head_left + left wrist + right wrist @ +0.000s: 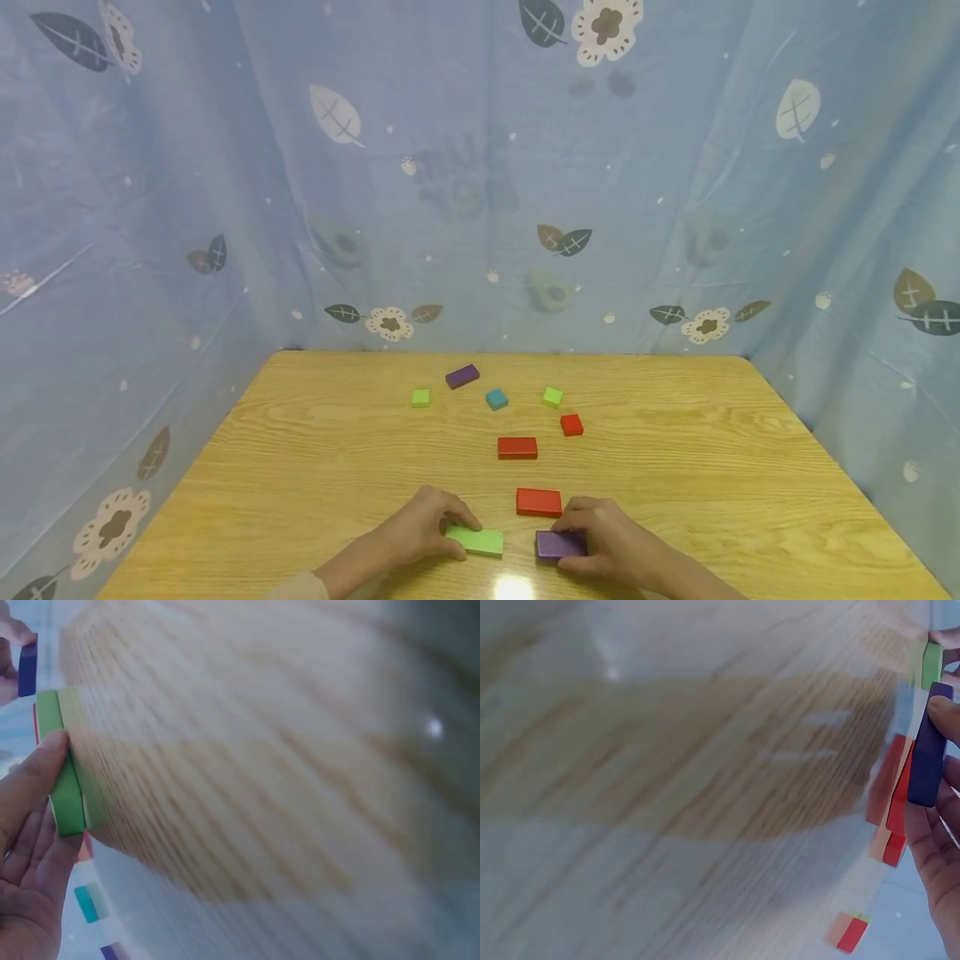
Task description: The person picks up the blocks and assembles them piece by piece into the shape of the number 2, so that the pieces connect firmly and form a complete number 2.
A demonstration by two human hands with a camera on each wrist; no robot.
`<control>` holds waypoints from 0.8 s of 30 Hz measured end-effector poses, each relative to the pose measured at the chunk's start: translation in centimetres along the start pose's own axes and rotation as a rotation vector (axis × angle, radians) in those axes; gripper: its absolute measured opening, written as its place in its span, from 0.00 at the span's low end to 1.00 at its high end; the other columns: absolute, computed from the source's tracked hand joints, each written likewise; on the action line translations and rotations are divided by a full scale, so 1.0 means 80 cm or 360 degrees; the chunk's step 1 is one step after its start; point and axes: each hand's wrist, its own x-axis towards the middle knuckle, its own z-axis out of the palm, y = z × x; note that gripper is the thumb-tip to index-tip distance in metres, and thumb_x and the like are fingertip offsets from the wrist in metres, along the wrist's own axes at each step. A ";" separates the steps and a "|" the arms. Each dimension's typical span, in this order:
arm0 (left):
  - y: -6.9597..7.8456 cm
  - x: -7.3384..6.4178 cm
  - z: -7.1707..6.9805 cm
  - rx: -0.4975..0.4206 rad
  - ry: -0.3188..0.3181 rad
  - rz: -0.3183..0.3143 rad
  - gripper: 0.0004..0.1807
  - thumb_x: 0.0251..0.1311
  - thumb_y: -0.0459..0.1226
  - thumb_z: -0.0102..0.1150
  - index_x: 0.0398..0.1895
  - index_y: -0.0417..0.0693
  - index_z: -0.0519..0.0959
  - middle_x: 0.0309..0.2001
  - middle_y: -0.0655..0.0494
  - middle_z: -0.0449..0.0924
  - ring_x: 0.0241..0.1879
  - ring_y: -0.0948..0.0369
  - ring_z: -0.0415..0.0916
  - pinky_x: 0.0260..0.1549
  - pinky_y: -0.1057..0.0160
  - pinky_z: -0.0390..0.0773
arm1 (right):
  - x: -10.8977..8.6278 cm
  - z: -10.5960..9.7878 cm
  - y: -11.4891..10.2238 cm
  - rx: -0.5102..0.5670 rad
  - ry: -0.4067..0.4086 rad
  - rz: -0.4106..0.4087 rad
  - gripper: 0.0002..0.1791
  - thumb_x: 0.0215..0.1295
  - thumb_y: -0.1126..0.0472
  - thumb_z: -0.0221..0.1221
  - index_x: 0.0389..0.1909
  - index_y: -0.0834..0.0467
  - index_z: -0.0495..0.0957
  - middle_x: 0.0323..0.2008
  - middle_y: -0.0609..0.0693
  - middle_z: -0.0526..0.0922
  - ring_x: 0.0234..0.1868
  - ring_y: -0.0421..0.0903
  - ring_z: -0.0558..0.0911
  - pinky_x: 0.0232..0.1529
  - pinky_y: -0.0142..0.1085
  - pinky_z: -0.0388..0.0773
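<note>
Near the table's front edge my left hand pinches a long light-green block by its left end, thumb and fingers on opposite sides. The same green block shows between thumb and fingers in the left wrist view. To its right, my right hand grips a purple block by its right end; in the right wrist view the thumb lies along the purple block. A gap of bare wood separates the two held blocks. Just behind the purple one lies a red rectangular block.
Farther back lie another red rectangular block, a small red block, a teal block, two small green blocks and a dark purple block. A blue patterned curtain surrounds the wooden table.
</note>
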 end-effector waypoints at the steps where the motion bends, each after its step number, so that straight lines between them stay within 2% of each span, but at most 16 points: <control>1: 0.000 0.000 0.000 0.0003 0.0002 -0.0005 0.16 0.44 0.34 0.74 0.40 0.45 0.85 0.41 0.61 0.85 0.42 0.70 0.79 0.43 0.74 0.77 | 0.002 0.001 0.000 -0.0005 0.0002 -0.0008 0.14 0.59 0.53 0.66 0.40 0.59 0.83 0.36 0.42 0.79 0.36 0.29 0.74 0.32 0.22 0.75; 8: -0.001 0.000 0.001 0.0016 0.0009 0.0039 0.17 0.43 0.33 0.74 0.40 0.44 0.85 0.41 0.60 0.85 0.41 0.69 0.79 0.43 0.75 0.77 | 0.014 0.005 0.000 -0.0008 -0.0005 0.0001 0.15 0.59 0.53 0.67 0.40 0.59 0.84 0.36 0.43 0.80 0.36 0.31 0.75 0.32 0.23 0.76; 12: -0.001 0.000 0.001 0.0003 0.0011 0.0013 0.17 0.42 0.33 0.74 0.40 0.44 0.85 0.41 0.60 0.85 0.41 0.69 0.79 0.43 0.75 0.77 | 0.023 0.008 -0.001 -0.0014 0.0007 0.0004 0.14 0.57 0.55 0.68 0.39 0.61 0.84 0.36 0.45 0.81 0.37 0.32 0.77 0.33 0.23 0.76; 24: -0.003 0.001 0.002 0.0025 0.0021 0.0033 0.17 0.42 0.33 0.74 0.40 0.45 0.85 0.40 0.60 0.85 0.41 0.70 0.79 0.42 0.74 0.77 | 0.039 0.012 -0.001 0.0046 -0.0014 0.0061 0.13 0.55 0.56 0.69 0.38 0.59 0.84 0.34 0.41 0.78 0.32 0.29 0.72 0.28 0.21 0.73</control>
